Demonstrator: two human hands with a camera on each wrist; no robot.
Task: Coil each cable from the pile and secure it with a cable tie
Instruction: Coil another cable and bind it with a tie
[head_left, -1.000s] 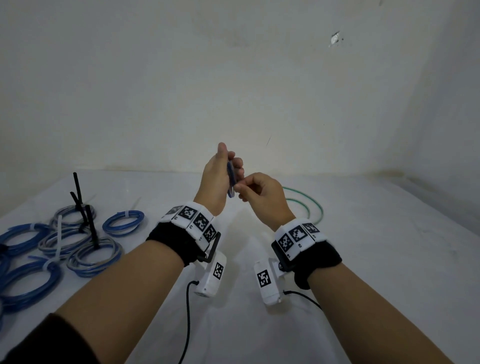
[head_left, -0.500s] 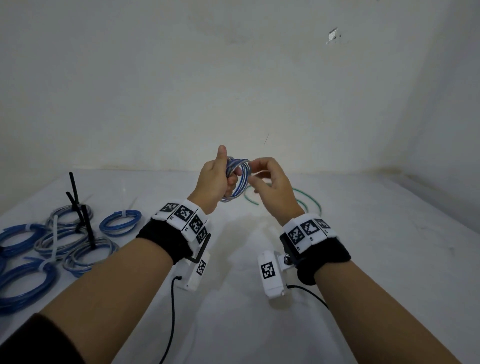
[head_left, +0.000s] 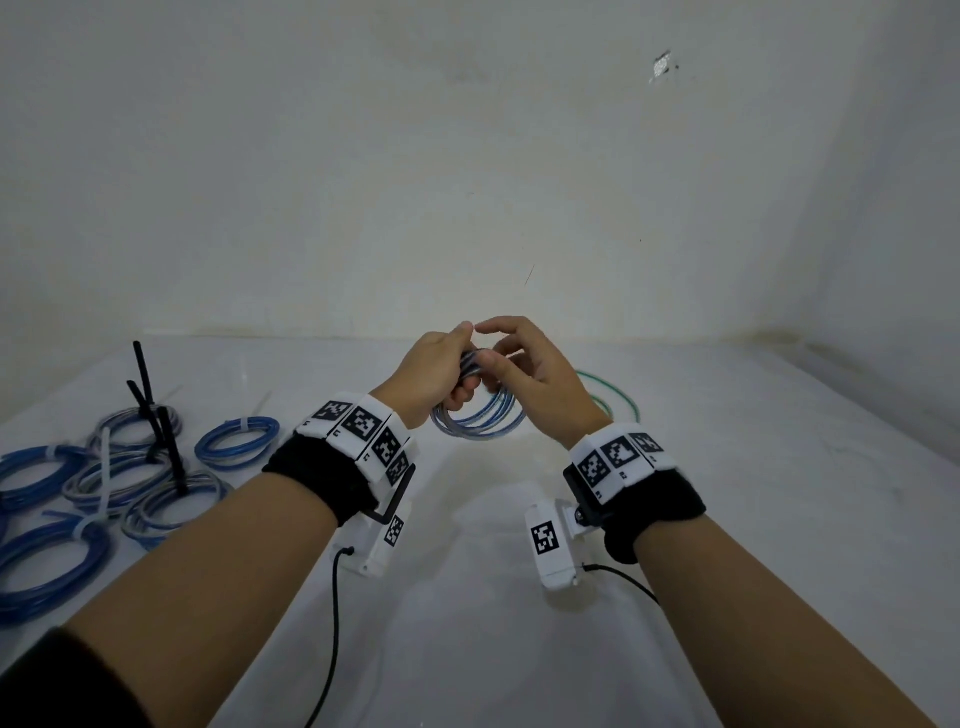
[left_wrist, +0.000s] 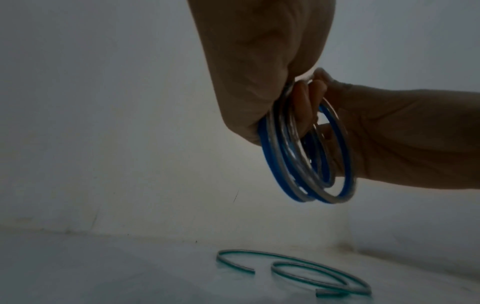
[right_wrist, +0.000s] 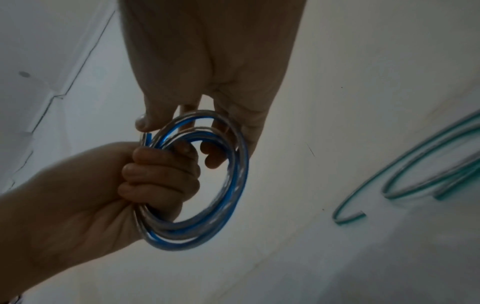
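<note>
A small coil of blue-and-silver cable hangs in the air between my hands, above the white table. My left hand grips one side of the coil in a fist, fingers curled through the loop. My right hand holds the coil's upper part: thumb outside near the cable's cut end, fingers hooked inside the loop. The left wrist view shows the coil hanging below both hands. I see no tie on this coil.
A loose green cable lies on the table behind my right hand. At the far left lie several tied blue coils, with black cable ties sticking up and a white tie. Walls close the back and right.
The coil has swung from edge-on and upright to hanging lower as an open loop. Both hands dropped a little, and my right hand moved over the coil's top.
</note>
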